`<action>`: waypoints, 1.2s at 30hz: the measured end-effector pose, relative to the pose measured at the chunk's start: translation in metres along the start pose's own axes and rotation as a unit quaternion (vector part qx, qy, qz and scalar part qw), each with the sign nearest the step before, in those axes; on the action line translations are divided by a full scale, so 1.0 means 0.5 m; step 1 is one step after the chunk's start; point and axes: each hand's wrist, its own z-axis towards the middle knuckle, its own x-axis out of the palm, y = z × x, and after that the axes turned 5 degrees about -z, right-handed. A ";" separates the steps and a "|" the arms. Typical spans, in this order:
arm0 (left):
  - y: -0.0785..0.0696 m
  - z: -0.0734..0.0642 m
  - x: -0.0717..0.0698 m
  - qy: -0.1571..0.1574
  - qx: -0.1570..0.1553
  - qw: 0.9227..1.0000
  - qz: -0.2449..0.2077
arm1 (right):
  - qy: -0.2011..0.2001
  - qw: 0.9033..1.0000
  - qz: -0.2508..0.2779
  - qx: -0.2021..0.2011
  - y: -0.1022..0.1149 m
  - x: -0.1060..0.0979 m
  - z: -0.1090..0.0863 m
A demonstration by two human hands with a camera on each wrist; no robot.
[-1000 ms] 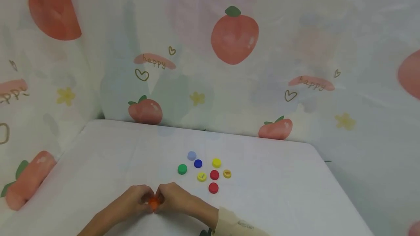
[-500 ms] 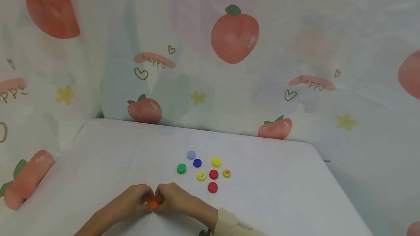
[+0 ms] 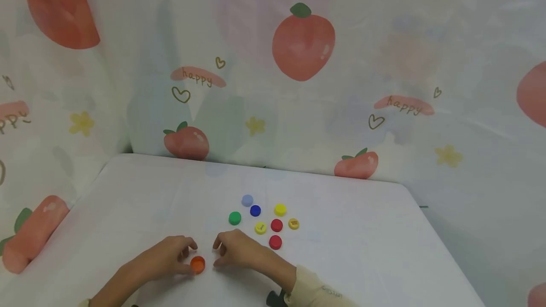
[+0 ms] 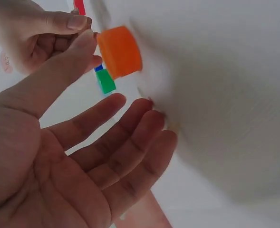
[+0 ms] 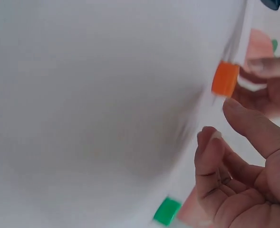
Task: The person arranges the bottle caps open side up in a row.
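An orange bottle cap (image 3: pixel 198 265) lies on the white table between the two hands, its hollow side facing up in the head view. Just left of it is my left hand (image 3: pixel 168 256), thumb at the cap's edge and fingers spread loosely apart from it. In the left wrist view the orange cap's side wall (image 4: pixel 120 53) shows past the thumb. My right hand (image 3: pixel 240 250) is to the right of the cap, clear of it, with fingers loosely bent and nothing between them. Whether the left thumb touches the cap I cannot tell.
Beyond the hands lies a loose group of caps: green (image 3: pixel 234 218), light blue (image 3: pixel 247 200), dark blue (image 3: pixel 255 210), two yellow (image 3: pixel 280 209), a gold one (image 3: pixel 293 223) and two red (image 3: pixel 275 242). Printed fruit cloth (image 3: pixel 256 84) hangs behind the table.
Both hands pinched the orange cap before; now they have let go. The right hand has moved off to the right, the left fingers have opened, and the cap stays on the table.
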 end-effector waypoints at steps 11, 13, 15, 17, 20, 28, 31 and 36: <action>-0.032 0.059 -0.034 -0.046 -0.056 0.997 0.018 | -0.105 0.994 -0.029 0.028 -0.067 -0.066 0.002; -0.043 0.082 -0.036 -0.062 -0.047 0.996 0.034 | -0.123 0.991 -0.042 0.027 -0.077 -0.075 0.009; -0.055 0.106 -0.037 -0.072 -0.039 0.996 0.044 | -0.135 0.989 -0.049 0.033 -0.084 -0.079 0.015; -0.065 0.129 -0.039 -0.075 -0.032 0.995 0.054 | -0.143 0.987 -0.053 0.043 -0.087 -0.082 0.021; -0.074 0.162 -0.038 -0.073 -0.035 0.995 0.060 | -0.147 0.986 -0.058 0.055 -0.089 -0.082 0.028; -0.070 0.223 -0.023 -0.069 -0.025 0.995 0.069 | -0.158 0.983 -0.081 0.053 -0.091 -0.081 0.043; -0.065 0.234 -0.021 -0.061 -0.032 0.995 0.070 | -0.156 0.982 -0.093 0.050 -0.092 -0.077 0.048; -0.059 0.247 -0.021 -0.037 -0.053 0.996 0.064 | -0.153 0.981 -0.105 0.055 -0.093 -0.070 0.056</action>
